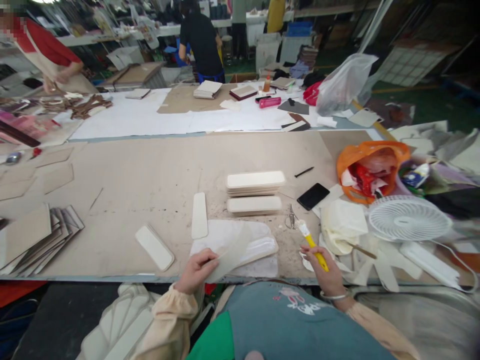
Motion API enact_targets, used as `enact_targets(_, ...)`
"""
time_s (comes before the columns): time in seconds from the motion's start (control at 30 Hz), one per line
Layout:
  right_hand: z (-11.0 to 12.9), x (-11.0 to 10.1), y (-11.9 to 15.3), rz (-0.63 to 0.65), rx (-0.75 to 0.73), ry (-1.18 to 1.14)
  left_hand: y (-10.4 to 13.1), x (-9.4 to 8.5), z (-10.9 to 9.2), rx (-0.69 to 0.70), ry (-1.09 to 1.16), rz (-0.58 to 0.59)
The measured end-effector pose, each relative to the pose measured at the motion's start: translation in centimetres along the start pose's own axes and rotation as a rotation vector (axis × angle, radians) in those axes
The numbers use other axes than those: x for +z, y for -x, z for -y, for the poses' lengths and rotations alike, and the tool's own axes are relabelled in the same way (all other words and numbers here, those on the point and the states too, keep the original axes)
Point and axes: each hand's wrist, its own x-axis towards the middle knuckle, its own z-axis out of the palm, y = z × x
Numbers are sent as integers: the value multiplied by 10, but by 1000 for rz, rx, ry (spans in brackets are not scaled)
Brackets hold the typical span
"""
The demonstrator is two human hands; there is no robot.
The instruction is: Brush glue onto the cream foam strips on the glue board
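Your near surface (123,165) gets soft, fairly even light, with faint shadows under the stacked cream panels (255,181). The white paper (123,117) at upper left looks brightest, while the upper right of your view falls dim. You have glare on the glossy panel (262,243) at lower center, and the translucent strip (237,250) beside it looks blurred. Toward your side edges, things look stretched and soft; pixelation covers the upper-left corner.

Single head-worn view, facing forward and down over worktable (123,165).
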Motion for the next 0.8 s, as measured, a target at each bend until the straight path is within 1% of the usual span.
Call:
enact_targets(0.07, 2, 3, -2, 50, 24, -88, 1, 27, -10, 15, -3, 107)
enact_targets(0.1, 4, 5, -2, 80, 44, -131, 1, 39, -12, 15, -2, 140)
enact_targets(0.2, 10, 10, 2, 158, 122, -237, -1, 67, -11, -9, -6, 211)
enact_targets(0.3, 12, 11, 8, 198, 168, -247, -3, 81, -6, -71, 4, 214)
enact_targets(0.37, 11, 9, 11, 214, 155, -218, -2, 86, -2, -134, 46, 193)
enact_targets(0.47, 8, 6, 13, 212, 108, -158, 5, 91, 5, -254, 211, 165)
enact_targets(0.57, 2, 5, 11, 151, 75, -108, 18, 95, 12, -322, 477, 102)
enact_targets(0.63, -5, 8, 6, 93, 69, -79, 25, 97, 18, -361, 608, 16)
enact_targets(0.7, -12, 13, 0, 67, 61, -30, 26, 98, 25, -420, 643, -106)
enact_targets(0.8, -22, 26, -12, 74, 23, 58, 18, 95, 37, -489, 525, -309)
